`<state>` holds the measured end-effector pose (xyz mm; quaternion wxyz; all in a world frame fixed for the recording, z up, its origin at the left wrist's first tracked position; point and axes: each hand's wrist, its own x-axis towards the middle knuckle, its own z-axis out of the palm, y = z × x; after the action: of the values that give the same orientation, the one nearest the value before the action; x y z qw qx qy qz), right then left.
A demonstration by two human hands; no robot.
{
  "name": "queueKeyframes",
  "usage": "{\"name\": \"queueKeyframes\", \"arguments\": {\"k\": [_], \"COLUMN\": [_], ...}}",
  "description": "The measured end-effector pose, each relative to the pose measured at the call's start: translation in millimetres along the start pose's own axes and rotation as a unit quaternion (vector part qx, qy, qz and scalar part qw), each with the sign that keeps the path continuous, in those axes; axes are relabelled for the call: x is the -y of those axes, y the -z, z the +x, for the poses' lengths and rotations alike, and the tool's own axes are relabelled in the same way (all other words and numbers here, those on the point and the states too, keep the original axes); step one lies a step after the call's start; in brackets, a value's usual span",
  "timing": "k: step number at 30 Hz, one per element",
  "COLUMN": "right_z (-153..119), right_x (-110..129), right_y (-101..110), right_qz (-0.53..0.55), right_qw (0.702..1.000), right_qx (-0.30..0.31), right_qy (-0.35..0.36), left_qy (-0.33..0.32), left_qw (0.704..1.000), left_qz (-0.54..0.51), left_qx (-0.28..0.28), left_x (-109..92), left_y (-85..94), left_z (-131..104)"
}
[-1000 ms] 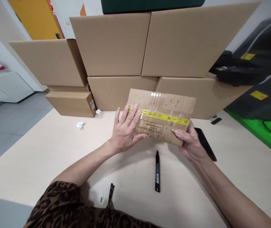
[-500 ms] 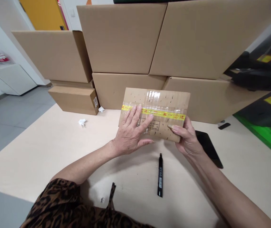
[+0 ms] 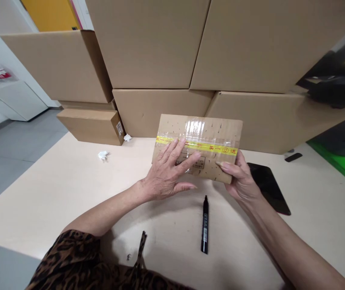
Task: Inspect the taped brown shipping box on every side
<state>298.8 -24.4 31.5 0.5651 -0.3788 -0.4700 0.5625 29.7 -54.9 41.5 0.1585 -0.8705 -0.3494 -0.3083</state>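
A small cardboard box (image 3: 211,131) with yellow printed tape and clear tape across it is held up, tilted, above the table. My right hand (image 3: 240,177) grips its lower right corner, thumb on the face toward me and the other fingers behind. My left hand (image 3: 169,171) lies flat on the box's left part with fingers spread, covering some of the yellow tape and printed label. A black marker (image 3: 205,225) lies on the table below the box, and a dark flat tablet or phone (image 3: 269,187) lies beside my right wrist.
Large cardboard boxes (image 3: 151,44) are stacked along the back of the table (image 3: 54,189). A smaller carton (image 3: 90,127) stands at the back left, with crumpled white scraps (image 3: 102,156) near it. A small black object (image 3: 293,157) lies at the back right.
My left hand has slid slightly to the right over the box face. The view has tipped down a little; my right hand's grip looks the same.
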Motion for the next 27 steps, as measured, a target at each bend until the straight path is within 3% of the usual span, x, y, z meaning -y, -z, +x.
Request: {"name": "queueKeyframes", "arguments": {"k": [11,13,16,19,23,25,27], "right_z": [0,1,1,0,-1,-2,-3], "right_x": [-4,-5,-5,-5,0,3,5], "right_y": [2,1,-1,-2,-5,-7,-8], "right_qz": [0.015,0.025,0.039,0.042,0.049,0.055,0.059], "right_qw": [1.000,0.999,0.999,0.999,0.998,0.998,0.998], "right_qx": [-0.002,-0.016,-0.028,-0.027,-0.022,-0.021,-0.019], "right_qy": [-0.024,-0.029,-0.021,-0.012,-0.013,-0.010,-0.011], "left_qy": [-0.007,0.019,0.124,0.273,0.439,0.459,0.437], "left_qw": [0.999,0.998,0.981,0.921,0.788,0.731,0.699], "left_qz": [-0.034,-0.062,-0.118,-0.229,-0.416,-0.499,-0.564], "left_qx": [0.012,-0.011,-0.088,-0.155,-0.119,-0.076,-0.040], "left_x": [4,9,23,40,51,50,48], "left_y": [17.4,23.9,32.1,34.3,30.2,28.9,29.7], "left_z": [6,9,10,9,10,13,17]}}
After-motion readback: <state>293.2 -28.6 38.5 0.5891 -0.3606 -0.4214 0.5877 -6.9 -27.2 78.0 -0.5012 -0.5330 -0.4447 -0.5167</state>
